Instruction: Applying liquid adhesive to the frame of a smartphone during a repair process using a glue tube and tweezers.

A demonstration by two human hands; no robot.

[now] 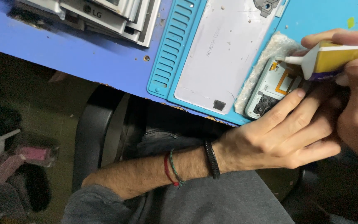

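The opened phone [270, 89] lies at the near edge of the blue work mat [175, 49], its back cover off, the camera cluster toward the table edge and an orange flex part showing in its upper half. Its long axis runs diagonally, from the camera end at lower left up toward the right, where the rest of the body is hidden under the hands. The glue tube [336, 60], yellow with a white shoulder, lies nearly level, its long axis pointing left with the thin white nozzle tip just at the phone's upper edge. By the look of it the gluing is under way rather than finished: no bead of adhesive can be made out along the frame, and how much of the rim is covered cannot be told. The right hand [353, 83] is closed around the tube, thumb and fingers pinching it from above and below. The left hand [286, 132] rests with fingers extended and close together, pressing on the phone's lower side to steady it. A white wad of cloth [266, 58] lies touching the phone, beside a pale back panel [220, 54] on the mat.
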